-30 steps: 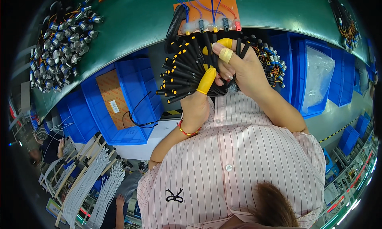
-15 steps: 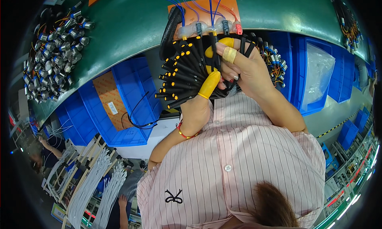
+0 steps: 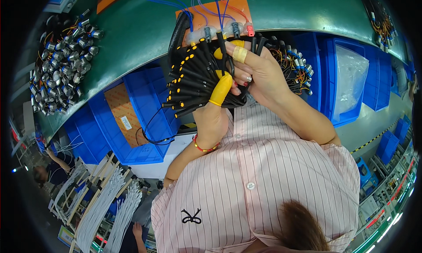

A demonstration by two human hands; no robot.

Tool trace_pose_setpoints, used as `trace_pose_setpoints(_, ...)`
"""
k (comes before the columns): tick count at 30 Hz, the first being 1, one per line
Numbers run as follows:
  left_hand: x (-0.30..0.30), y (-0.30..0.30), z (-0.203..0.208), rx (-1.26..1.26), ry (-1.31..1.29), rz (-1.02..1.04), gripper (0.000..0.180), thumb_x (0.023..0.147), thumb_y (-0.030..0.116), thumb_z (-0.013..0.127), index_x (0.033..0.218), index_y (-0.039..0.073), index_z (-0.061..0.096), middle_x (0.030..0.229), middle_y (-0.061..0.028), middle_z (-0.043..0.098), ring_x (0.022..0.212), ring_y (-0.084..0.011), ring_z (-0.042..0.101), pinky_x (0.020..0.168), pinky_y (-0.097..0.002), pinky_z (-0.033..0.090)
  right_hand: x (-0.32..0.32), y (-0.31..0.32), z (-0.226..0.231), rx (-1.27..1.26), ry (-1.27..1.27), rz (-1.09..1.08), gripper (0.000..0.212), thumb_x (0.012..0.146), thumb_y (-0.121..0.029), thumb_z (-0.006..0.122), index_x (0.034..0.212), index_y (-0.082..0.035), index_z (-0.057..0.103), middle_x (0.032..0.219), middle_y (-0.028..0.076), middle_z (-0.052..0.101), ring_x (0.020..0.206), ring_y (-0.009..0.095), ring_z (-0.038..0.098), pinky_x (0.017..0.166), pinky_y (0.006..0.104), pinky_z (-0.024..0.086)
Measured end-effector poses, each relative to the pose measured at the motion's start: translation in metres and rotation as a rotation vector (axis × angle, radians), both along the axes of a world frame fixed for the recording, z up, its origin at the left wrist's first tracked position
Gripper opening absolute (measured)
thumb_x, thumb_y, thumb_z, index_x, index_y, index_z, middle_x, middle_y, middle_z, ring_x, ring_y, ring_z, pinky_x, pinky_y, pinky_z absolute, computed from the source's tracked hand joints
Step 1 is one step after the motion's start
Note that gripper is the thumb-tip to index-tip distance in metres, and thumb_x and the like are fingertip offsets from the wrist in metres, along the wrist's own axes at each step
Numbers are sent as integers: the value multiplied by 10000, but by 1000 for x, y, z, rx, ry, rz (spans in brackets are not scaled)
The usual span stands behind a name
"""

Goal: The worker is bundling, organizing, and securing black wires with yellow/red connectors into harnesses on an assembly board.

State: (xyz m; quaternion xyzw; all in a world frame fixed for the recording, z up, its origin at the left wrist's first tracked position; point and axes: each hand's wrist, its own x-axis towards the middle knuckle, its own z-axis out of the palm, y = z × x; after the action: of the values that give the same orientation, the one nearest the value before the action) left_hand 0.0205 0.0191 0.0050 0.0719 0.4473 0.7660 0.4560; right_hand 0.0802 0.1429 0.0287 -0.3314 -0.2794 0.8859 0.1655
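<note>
My left hand (image 3: 212, 121), with a yellow finger cot on its thumb, is closed around a thick bundle of black cables (image 3: 189, 84). Their ends fan out to the left, many with yellow tips. My right hand (image 3: 266, 73) has tape round the thumb and pinches one black cable end (image 3: 221, 46) from the bundle. That end points up at a row of whitish lumps on an orange board (image 3: 241, 9), seemingly touching them. Black and red sockets (image 3: 250, 30) sit in the lumps, with blue, purple and red wires running away. More yellow cots show between my hands; which fingers they cover is unclear.
Metal-capped parts with wires lie heaped (image 3: 66, 68) on the green table (image 3: 132, 33). Blue bins (image 3: 145, 156) stand below its edge on both sides. White cables hang on a rack (image 3: 101, 200) at lower left, near other people's arms.
Both hands, the cable bundle and the orange board have shifted a little to the left. The pinched cable end remains between the right fingers, close against the sockets.
</note>
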Motion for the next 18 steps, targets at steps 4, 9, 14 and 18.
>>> trace_pose_setpoints(4,2,2,5,9,10,13,184,928,73,556,1088,-17,559,918,-103,593,801,-180,564,753,-299,462,1,1,1,-74,14,-1,290,901,-254,632,688,-84,530,511,-52,372,459,68,393,414,273,379)
trace_pose_setpoints(9,1,3,4,32,6,23,179,931,72,550,1086,-16,561,934,-100,595,807,-180,563,749,-297,464,1,4,-4,-110,46,13,311,902,-249,628,659,-101,503,511,-38,378,460,89,405,430,283,397)
trace_pose_setpoints(14,1,2,5,20,-17,17,164,932,64,539,1073,-17,563,945,-98,595,817,-175,557,772,-302,451,1,9,-2,69,-3,97,366,922,-281,593,651,-63,480,527,0,398,476,123,441,461,302,435)
trace_pose_setpoints(18,-1,-2,-1,24,-129,27,197,925,67,567,1072,-62,594,930,-114,630,831,-175,600,808,-303,484,-2,5,-4,139,-71,98,369,940,-302,568,690,-47,476,540,23,429,469,132,480,456,288,440)
